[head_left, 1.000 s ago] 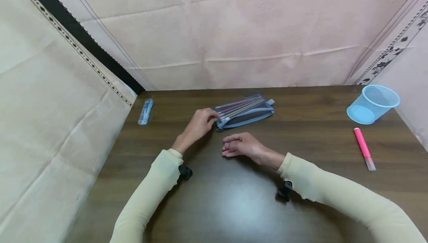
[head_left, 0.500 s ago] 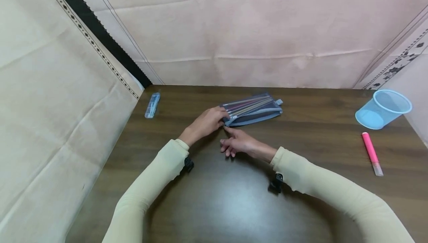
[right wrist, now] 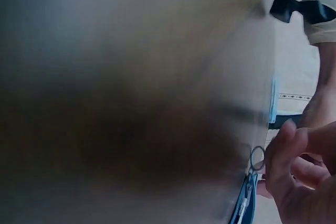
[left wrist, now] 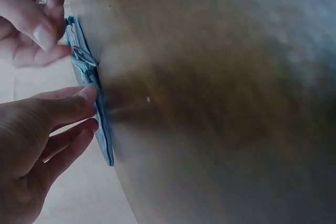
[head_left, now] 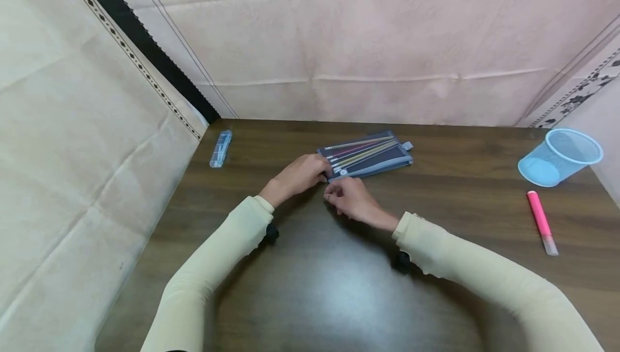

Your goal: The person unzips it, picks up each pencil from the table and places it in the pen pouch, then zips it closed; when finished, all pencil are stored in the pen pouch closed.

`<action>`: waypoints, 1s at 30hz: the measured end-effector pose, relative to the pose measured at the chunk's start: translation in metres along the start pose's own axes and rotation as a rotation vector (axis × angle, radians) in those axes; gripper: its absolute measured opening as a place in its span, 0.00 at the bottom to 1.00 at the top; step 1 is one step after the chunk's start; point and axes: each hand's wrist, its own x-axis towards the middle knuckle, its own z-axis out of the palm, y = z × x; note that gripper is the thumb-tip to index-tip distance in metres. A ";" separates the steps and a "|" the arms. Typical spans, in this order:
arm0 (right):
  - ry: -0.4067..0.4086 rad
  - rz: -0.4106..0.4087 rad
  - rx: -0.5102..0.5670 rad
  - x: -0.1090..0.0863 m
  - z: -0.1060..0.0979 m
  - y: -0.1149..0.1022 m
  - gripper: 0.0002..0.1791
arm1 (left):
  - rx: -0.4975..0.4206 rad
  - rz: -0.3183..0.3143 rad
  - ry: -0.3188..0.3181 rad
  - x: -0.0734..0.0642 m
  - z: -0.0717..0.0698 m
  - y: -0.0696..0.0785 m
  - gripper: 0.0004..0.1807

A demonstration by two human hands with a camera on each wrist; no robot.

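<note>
A blue pencil case (head_left: pixel 370 154) with a see-through panel lies near the back of the table. Several slim pens or pencils show inside it. My left hand (head_left: pixel 301 177) pinches the case's left end between thumb and fingers. Close in front of that end is my right hand (head_left: pixel 352 198), fingers bent, fingertips near the zipper corner. In the left wrist view a small blue piece of the zipper end (left wrist: pixel 84 57) sits beside a right fingertip. A metal ring (right wrist: pixel 257 158) hangs at the case's end, right by the right hand; I cannot tell whether the fingers pinch it.
A blue plastic cup (head_left: pixel 559 157) leans over at the back right. Before it lies a pink marker (head_left: pixel 541 223) with a clear end. A light blue ruler-like strip (head_left: pixel 220 148) is at the back left. Pale cloth (head_left: pixel 378 45) hangs behind the table (head_left: pixel 315 287).
My right hand first pointed a finger at the case's left corner, then bent its fingers there. The gap along the case's front zipper edge looks narrower. My left hand stays at the left end.
</note>
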 end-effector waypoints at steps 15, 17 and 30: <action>0.115 -0.143 -0.302 0.008 -0.015 0.006 0.01 | 0.074 0.032 -0.034 0.003 -0.005 0.004 0.06; 0.141 -0.145 -0.292 0.008 -0.017 0.008 0.05 | 0.078 0.038 -0.031 0.003 -0.005 0.004 0.05; 0.184 -0.046 -0.105 0.011 -0.039 0.006 0.03 | 0.053 0.008 0.083 -0.005 0.001 0.015 0.11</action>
